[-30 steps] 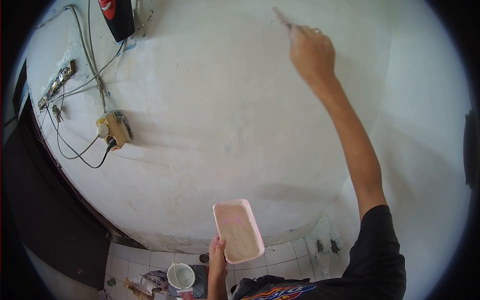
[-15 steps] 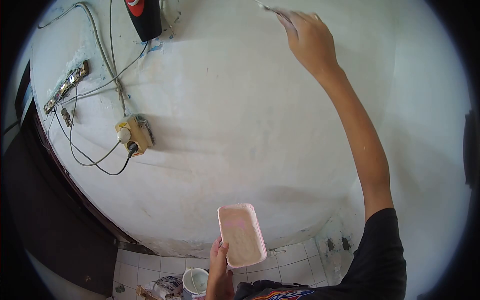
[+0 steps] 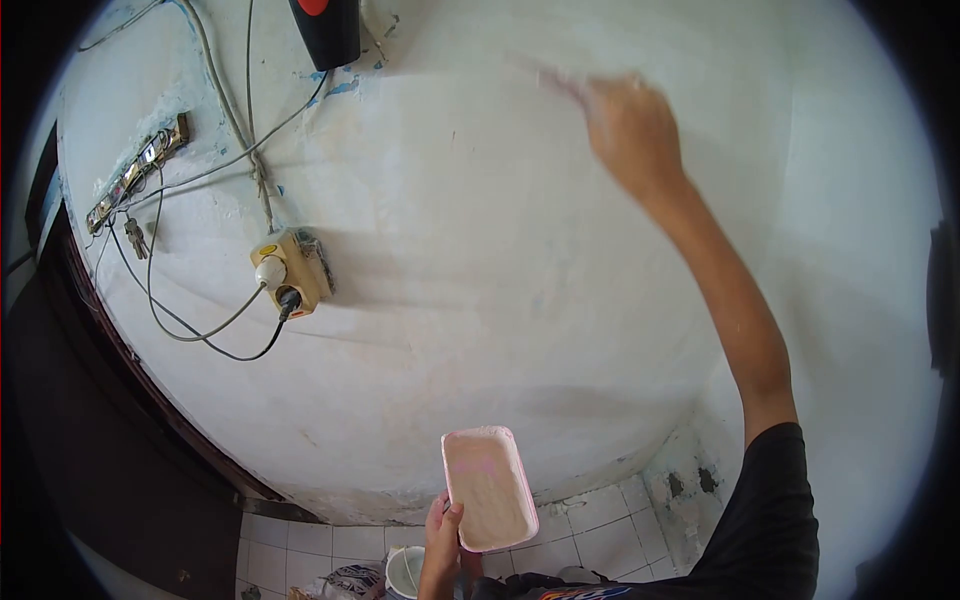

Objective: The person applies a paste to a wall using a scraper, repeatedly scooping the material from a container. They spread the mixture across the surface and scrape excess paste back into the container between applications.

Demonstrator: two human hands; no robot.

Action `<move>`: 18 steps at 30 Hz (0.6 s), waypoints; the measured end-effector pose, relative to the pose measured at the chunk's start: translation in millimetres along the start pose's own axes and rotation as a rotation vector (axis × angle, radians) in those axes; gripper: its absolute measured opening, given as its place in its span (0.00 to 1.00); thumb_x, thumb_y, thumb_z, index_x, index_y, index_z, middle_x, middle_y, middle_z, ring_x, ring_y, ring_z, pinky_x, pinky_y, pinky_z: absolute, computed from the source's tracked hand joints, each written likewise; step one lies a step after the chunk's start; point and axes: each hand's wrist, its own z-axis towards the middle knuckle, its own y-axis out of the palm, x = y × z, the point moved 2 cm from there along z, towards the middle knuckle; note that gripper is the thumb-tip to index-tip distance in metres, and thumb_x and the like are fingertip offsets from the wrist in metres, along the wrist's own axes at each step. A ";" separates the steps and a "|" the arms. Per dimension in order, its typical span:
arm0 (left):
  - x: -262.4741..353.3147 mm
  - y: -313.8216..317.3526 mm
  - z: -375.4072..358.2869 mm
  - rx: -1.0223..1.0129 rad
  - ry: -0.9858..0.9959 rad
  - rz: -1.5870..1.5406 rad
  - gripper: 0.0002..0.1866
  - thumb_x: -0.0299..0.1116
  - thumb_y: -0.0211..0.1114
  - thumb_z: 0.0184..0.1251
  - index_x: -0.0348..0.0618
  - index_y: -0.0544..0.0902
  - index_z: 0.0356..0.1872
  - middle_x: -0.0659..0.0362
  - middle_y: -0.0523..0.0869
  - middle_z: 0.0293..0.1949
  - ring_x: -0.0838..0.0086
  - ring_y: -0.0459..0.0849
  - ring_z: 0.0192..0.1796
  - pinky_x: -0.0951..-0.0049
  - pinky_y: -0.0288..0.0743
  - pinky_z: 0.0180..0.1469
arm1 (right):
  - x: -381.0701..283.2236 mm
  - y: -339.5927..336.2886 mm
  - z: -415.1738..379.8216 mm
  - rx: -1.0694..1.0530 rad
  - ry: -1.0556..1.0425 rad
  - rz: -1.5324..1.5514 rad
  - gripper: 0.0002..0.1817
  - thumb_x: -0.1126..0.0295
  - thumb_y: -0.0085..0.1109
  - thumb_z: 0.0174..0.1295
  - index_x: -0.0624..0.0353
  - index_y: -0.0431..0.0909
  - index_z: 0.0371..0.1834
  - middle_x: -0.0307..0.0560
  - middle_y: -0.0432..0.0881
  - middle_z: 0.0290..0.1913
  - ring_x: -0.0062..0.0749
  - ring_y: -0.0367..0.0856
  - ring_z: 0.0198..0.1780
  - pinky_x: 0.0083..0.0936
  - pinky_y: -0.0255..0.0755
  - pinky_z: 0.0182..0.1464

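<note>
My left hand (image 3: 442, 530) grips the side of a pink-edged rectangular tray (image 3: 526, 482), thumb over its rim. A pale paste (image 3: 490, 505) coats the tray's inside. Raised at the upper right, my right hand (image 3: 635, 130) is closed around a thin putty knife (image 3: 558, 80), its tip pointing up and left. Motion blurs the knife and the fingers. Its blade is close to the pale wall (image 3: 450, 250); whether it touches cannot be told.
On the wall at left are a socket box (image 3: 290, 275) with two plugs, loose cables (image 3: 210, 190), a metal strip (image 3: 138, 172) and keys (image 3: 136, 238). A black-and-red object (image 3: 328, 35) hangs above. A white bucket (image 3: 403, 572) stands on the tiled floor (image 3: 605, 545), beside a dark door (image 3: 120, 450).
My right hand has moved slightly down and right with the putty knife. The tray sits a little lower in view, and the wall fixtures have shifted right as the camera turned.
</note>
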 end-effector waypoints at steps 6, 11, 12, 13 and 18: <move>0.9 -5.6 5.7 -0.008 0.013 -0.016 0.31 0.40 0.63 0.69 0.29 0.67 0.65 0.48 0.80 0.56 0.67 0.79 0.58 0.69 0.72 0.61 | 3.0 18.8 46.0 0.118 -0.061 -0.023 0.10 0.73 0.50 0.61 0.57 0.82 0.40 0.45 0.86 0.37 0.42 0.80 0.43 0.39 0.70 0.44; 7.9 -8.3 5.5 -0.014 -0.028 0.016 0.31 0.40 0.63 0.69 0.29 0.67 0.65 0.49 0.80 0.57 0.67 0.79 0.59 0.69 0.71 0.61 | -53.8 12.2 -35.2 -0.009 -0.187 0.060 0.10 0.74 0.50 0.61 0.57 0.82 0.38 0.45 0.85 0.35 0.40 0.80 0.43 0.37 0.69 0.44; 8.7 -8.1 5.3 -0.021 -0.023 0.027 0.31 0.40 0.63 0.69 0.30 0.67 0.65 0.49 0.80 0.57 0.67 0.78 0.59 0.69 0.71 0.62 | -60.1 8.7 -40.2 -0.052 -0.198 0.146 0.10 0.74 0.50 0.60 0.56 0.82 0.38 0.44 0.85 0.35 0.40 0.80 0.43 0.36 0.69 0.44; 8.8 -9.0 4.8 -0.020 -0.025 0.028 0.31 0.40 0.63 0.69 0.30 0.67 0.65 0.49 0.80 0.57 0.67 0.78 0.59 0.69 0.71 0.62 | -59.7 5.9 -37.4 -0.054 -0.198 0.147 0.10 0.74 0.50 0.60 0.56 0.82 0.38 0.44 0.85 0.35 0.40 0.80 0.43 0.36 0.69 0.44; 5.4 -11.6 8.7 -0.069 0.004 0.013 0.31 0.42 0.62 0.70 0.30 0.67 0.66 0.49 0.79 0.57 0.68 0.78 0.59 0.69 0.69 0.63 | -11.2 -0.3 43.8 0.035 -0.013 0.000 0.11 0.72 0.49 0.61 0.55 0.83 0.38 0.49 0.85 0.33 0.46 0.81 0.42 0.44 0.72 0.43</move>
